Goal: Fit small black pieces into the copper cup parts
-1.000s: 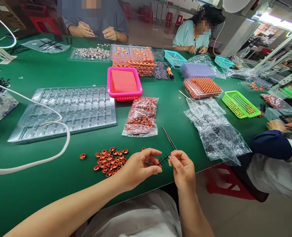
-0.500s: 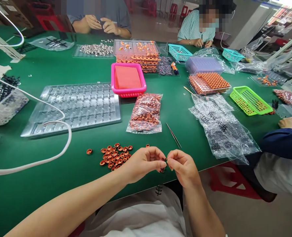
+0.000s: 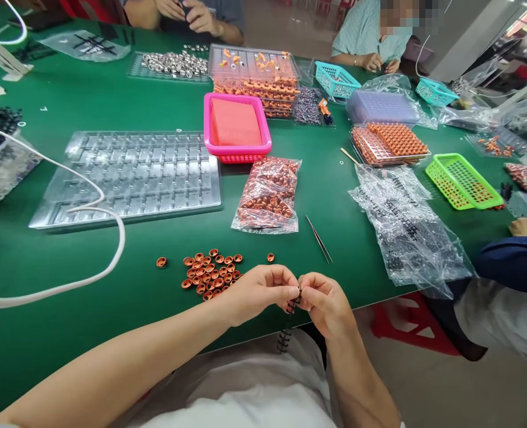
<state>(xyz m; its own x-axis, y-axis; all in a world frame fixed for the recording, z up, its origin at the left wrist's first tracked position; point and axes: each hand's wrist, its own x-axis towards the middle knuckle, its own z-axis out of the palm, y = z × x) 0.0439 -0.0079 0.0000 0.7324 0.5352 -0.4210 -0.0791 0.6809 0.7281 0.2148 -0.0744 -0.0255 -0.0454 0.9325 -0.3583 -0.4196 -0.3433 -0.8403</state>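
Observation:
My left hand (image 3: 265, 292) is closed, thumb and fingers pinching a thin black plastic strip (image 3: 283, 341) with short side prongs. The strip hangs below the fingers, over the table edge and my lap. Fingertips of my right hand (image 3: 328, 302) are pinched at its upper end, touching the left fingertips; any small part between them is hidden. Left of the hands lies a loose pile of small orange-brown cup-shaped rings (image 3: 210, 274), partly behind my left wrist. Single rings lie apart on either side of it. Tweezers (image 3: 319, 240) rest beyond my right hand.
Past the pile are a clear bag of orange rings (image 3: 267, 196), a pink basket (image 3: 237, 128) and a clear moulded tray (image 3: 129, 178). Plastic bags (image 3: 408, 229) and a green basket (image 3: 463, 181) are at right. A white cable (image 3: 107, 258) crosses the left. Co-workers sit opposite and at right.
The view has shifted slightly, with the table things higher in it. Both hands stay together at the fingertips, and more of the black strip shows beneath them.

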